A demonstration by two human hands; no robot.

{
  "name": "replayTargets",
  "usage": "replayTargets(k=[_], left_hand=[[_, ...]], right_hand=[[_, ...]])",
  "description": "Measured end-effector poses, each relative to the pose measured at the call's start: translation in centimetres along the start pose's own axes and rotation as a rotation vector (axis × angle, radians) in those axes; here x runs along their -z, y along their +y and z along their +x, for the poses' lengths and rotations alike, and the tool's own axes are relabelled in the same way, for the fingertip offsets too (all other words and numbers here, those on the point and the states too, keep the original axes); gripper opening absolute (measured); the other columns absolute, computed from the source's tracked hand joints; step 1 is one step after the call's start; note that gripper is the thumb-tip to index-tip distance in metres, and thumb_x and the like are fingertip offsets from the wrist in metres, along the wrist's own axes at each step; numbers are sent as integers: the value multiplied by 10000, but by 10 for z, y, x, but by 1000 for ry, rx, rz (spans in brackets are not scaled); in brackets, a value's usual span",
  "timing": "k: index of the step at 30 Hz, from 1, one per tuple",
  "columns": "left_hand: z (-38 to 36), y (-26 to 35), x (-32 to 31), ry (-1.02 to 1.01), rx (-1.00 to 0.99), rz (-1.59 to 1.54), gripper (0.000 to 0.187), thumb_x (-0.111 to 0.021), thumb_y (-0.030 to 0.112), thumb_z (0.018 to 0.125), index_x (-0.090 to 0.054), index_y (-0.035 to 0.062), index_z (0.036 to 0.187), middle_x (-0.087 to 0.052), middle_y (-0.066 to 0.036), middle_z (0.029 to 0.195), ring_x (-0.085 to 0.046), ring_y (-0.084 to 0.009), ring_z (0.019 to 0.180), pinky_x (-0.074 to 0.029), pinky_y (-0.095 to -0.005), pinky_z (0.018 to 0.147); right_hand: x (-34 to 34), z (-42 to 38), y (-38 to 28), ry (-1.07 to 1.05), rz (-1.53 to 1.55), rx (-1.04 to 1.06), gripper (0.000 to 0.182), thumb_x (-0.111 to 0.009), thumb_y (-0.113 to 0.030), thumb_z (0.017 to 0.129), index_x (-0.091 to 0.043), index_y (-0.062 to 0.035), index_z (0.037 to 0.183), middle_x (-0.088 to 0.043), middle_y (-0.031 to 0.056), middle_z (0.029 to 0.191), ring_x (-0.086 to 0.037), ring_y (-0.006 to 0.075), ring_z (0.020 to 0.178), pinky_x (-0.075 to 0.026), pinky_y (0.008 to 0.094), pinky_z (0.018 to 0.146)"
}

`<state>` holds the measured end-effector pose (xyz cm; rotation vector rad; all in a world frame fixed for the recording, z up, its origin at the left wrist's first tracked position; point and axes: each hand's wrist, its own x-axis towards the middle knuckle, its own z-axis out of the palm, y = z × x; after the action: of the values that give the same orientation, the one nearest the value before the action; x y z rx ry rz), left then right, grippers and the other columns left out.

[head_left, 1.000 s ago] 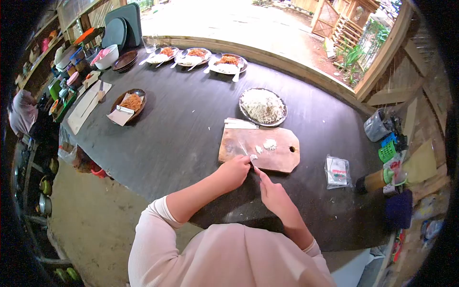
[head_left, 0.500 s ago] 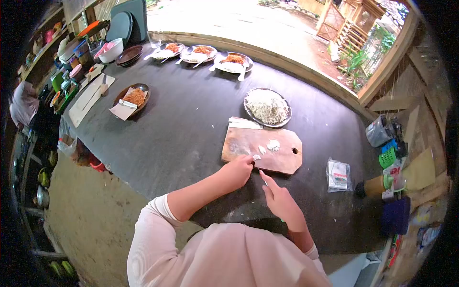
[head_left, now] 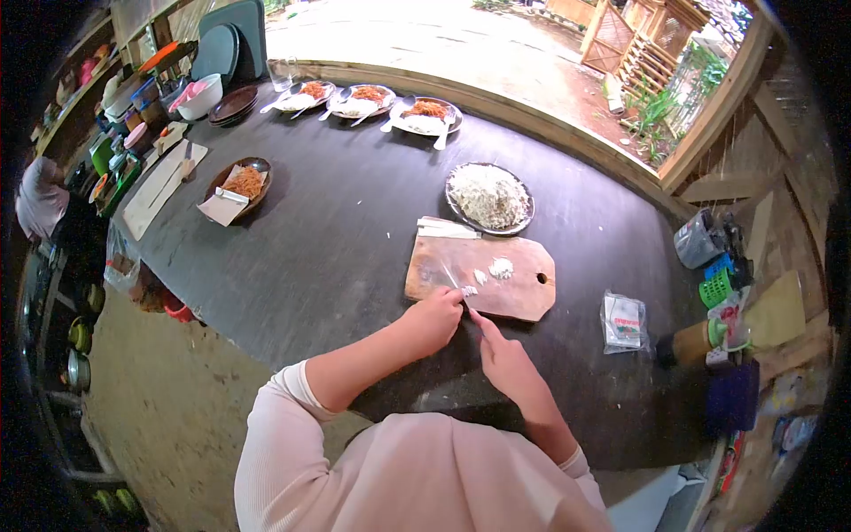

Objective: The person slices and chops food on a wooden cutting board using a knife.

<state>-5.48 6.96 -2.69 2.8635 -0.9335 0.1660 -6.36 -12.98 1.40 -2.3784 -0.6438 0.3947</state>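
- The left hand is curled at the near edge of the board, its fingertips pinching a small white piece.
- The right hand lies just beside it, nearer than the board, forefinger stretched toward the piece; whether it grips anything cannot be told.
- More white bits sit mid-board.
- A plate of shredded white food stands just beyond the board.
- A small packet lies right of the board.

white bit at fingertips: too small to identify; packet print: blurred
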Motion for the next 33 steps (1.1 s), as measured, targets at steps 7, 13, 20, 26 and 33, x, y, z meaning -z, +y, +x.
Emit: replayTargets(k=[7, 13, 20, 26, 33], left_hand=[[-1, -2, -3, 134, 40, -40, 155, -583, 116, 802, -647, -24, 815, -607, -143, 956, -542, -301, 1000, -446, -382, 907], [0, -2, -5, 104, 18, -73, 155, -588, 119, 802, -638, -26, 815, -595, -155, 949, -544, -300, 993, -455, -373, 891], [-3, 1, -13, 180, 134, -249, 135, -585, 91, 809, -633, -31, 842, -577, -172, 992, -542, -322, 991, -454, -386, 907], [-3, -1, 2, 19, 7, 2, 153, -596, 126, 821, -643, -15, 856, -582, -140, 1020, -546, -304, 1009, -472, -360, 906], [-6, 4, 4, 88, 161, -111, 160, -587, 149, 866, -649, 2, 872, -591, -117, 1047, -566, -289, 1040, -503, -367, 894]], right_hand=[[2, -7, 1, 28, -28, 71, 448, -476, -173, 982, -411, -208, 1424, -608, 299, 746, -624, 463, 711, -483, 567, 617], [-2, -4, -2, 84, -61, 82, 440, -477, -181, 985, -421, -218, 1420, -607, 299, 740, -624, 463, 708, -485, 565, 621], [-4, 1, 1, 79, -64, 74, 428, -477, -187, 987, -430, -215, 1412, -607, 294, 739, -622, 466, 698, -487, 561, 610], [8, -13, -5, -5, -22, 12, 477, -476, -131, 974, -412, -234, 1435, -602, 295, 791, -623, 461, 747, -489, 510, 650], [0, 0, -2, 52, -80, 68, 460, -479, -163, 975, -415, -224, 1426, -614, 286, 740, -630, 456, 697, -501, 548, 624]])
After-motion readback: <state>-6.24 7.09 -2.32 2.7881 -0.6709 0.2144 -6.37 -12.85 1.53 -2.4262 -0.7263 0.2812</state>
